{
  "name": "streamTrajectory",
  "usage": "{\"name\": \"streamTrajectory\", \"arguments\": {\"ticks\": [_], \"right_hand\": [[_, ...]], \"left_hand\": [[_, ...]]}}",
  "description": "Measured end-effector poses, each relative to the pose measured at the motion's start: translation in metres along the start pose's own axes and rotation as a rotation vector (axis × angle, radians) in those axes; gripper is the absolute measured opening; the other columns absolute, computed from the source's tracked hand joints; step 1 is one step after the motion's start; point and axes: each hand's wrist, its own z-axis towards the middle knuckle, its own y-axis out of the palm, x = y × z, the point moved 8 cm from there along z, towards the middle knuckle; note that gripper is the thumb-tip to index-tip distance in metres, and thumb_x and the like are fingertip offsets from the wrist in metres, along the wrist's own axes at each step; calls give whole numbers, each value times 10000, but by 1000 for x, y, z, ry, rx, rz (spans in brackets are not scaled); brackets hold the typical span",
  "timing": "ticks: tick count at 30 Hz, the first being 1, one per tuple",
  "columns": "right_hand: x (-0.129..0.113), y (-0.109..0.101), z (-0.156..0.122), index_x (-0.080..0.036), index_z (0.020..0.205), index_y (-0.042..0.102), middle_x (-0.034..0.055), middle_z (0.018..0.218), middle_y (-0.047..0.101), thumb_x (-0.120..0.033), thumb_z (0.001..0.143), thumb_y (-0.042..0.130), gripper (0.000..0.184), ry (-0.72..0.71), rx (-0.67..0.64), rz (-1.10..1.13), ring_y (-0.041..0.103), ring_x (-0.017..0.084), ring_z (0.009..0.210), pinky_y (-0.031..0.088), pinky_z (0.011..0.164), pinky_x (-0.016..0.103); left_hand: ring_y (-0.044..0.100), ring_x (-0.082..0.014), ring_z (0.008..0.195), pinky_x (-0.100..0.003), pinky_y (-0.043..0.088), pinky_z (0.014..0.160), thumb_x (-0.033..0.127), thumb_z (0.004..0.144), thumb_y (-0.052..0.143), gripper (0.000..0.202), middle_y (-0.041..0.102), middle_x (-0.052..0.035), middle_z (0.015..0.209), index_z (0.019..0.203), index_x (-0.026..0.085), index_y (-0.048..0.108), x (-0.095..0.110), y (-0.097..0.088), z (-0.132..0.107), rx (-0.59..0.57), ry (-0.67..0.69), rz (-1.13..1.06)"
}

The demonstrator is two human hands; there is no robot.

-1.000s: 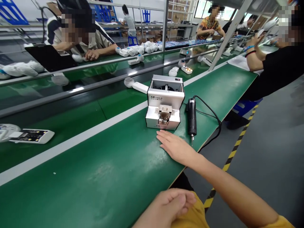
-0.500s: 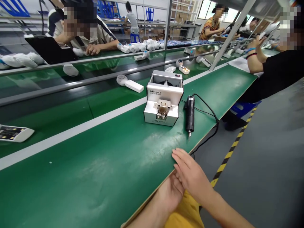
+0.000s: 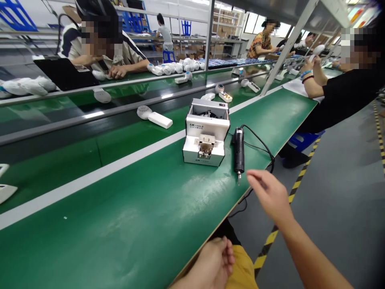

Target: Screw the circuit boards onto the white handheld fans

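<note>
Low at the table's near edge is my left hand [image 3: 215, 261], its fingers curled in and nothing seen in them. My right hand [image 3: 270, 194] hovers over the edge, fingers bent, thumb a little apart, holding nothing. Just left of it, without contact, lies a black electric screwdriver [image 3: 239, 152], its bit towards me and its cable looping off the right edge. Beside the screwdriver stands a white and grey screw feeder [image 3: 204, 138] marked "OK TOOLS".
A green worktop [image 3: 135, 216] runs diagonally away. On the conveyor [image 3: 81, 156] beyond its white strip lie several white handheld fans [image 3: 161, 119]. Co-workers sit opposite and to the right, one sleeve black [image 3: 345, 94]. Yellow-black floor tape [image 3: 296, 188] runs along the right.
My hands, close together before, have parted. The right has moved up and right towards the screwdriver; the left has dropped lower. The fans on the conveyor have shifted left in view.
</note>
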Motion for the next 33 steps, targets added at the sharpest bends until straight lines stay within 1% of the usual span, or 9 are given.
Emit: {"name": "streamTrajectory", "arguments": {"ticks": [4,7,12,17,20,26,30,31,33], "right_hand": [[31,11,66,-168,1232,606,105,1029,721,-547,959,538,472,204,-58,-63,717,244,784,583,694,364],[41,29,94,-143,1254,574,87,904,725,-566,954,545,520,292,-172,-141,678,211,593,527,603,335],[41,52,119,-134,1129,571,66,677,681,-668,914,547,576,407,-333,-238,607,223,413,456,475,335],[36,59,127,-149,1070,537,88,726,699,-567,916,568,447,441,-377,-251,617,230,412,450,468,337],[36,59,124,-170,1029,535,75,748,698,-558,920,549,403,447,-358,-241,613,224,413,444,489,340],[46,54,121,-205,927,561,51,723,671,-552,852,638,363,452,-238,-178,654,254,541,436,559,336],[55,50,112,-210,893,586,84,750,698,-571,810,650,377,435,-158,11,712,320,694,516,609,381],[54,49,108,-211,921,581,100,812,725,-592,816,626,398,421,-140,93,729,326,753,552,643,394],[47,42,96,-220,1024,536,127,1034,753,-639,841,559,458,384,-98,267,752,308,862,612,739,411]], "left_hand": [[518,-82,535,-180,366,494,79,890,620,221,577,-13,643,678,120,666,31,8,-35,-107,-1,264],[574,-83,585,-175,435,549,159,876,691,117,640,-41,724,778,107,729,81,23,-72,-214,58,395],[637,-108,664,-183,556,611,140,869,688,110,694,-73,808,914,129,787,231,42,-122,-79,461,490],[684,-165,705,-380,637,879,5,789,600,207,702,-89,774,859,119,757,361,104,-143,15,899,618],[735,-217,897,-466,557,1054,78,864,592,136,736,-142,913,868,106,725,384,150,-134,51,960,663],[630,-385,1254,-668,481,1030,485,992,547,372,709,-182,1284,1032,192,773,370,208,-120,-86,842,936],[611,-363,1275,-556,530,1005,508,983,522,437,640,-137,1416,1274,240,708,414,171,-141,-11,1110,1092],[609,-353,1272,-526,519,1028,495,975,529,460,638,-138,1412,1325,234,677,432,146,-147,146,1227,1158],[591,-364,1274,-520,466,1084,468,975,510,530,621,-171,1402,1421,195,596,459,84,-153,690,1339,1368]]}}
